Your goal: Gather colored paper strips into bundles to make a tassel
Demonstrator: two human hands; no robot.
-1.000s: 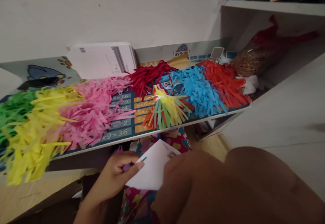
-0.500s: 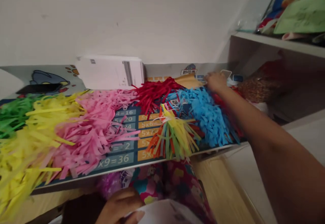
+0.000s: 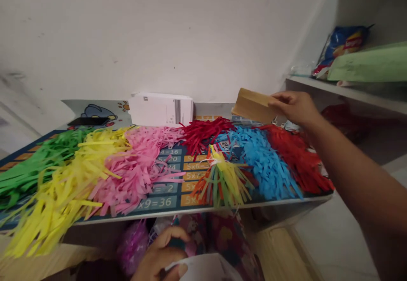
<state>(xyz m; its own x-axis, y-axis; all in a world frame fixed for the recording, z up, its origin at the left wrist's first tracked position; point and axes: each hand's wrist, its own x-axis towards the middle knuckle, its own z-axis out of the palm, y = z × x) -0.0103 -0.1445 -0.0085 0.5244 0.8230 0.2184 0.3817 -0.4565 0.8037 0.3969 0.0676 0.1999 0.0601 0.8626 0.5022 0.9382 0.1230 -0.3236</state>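
In the head view my right hand (image 3: 291, 107) is raised at the back right of the table. Its fingers and thumb pinch the edge of a flat, folded piece of brown kraft paper (image 3: 254, 105). Low at the front edge, my left hand (image 3: 167, 253) is closed on a white sheet of paper (image 3: 211, 268), partly cut off by the frame. Between the hands lies a multicoloured paper-strip tassel (image 3: 221, 179), tied with white string near its top. Blue strips (image 3: 260, 158) and red strips (image 3: 295, 158) are heaped below the right hand.
Green strips (image 3: 47, 158), yellow strips (image 3: 70, 183), pink strips (image 3: 133, 170) and dark red strips (image 3: 205, 132) cover the table's left and middle. A white paper stack (image 3: 159, 109) leans against the wall beside a black phone (image 3: 89, 122). Shelves (image 3: 359, 89) border the right side.
My right hand has lifted the brown paper up from the table at the back. The camera view has shifted, showing more of the red strips. My left hand still grips the white paper.
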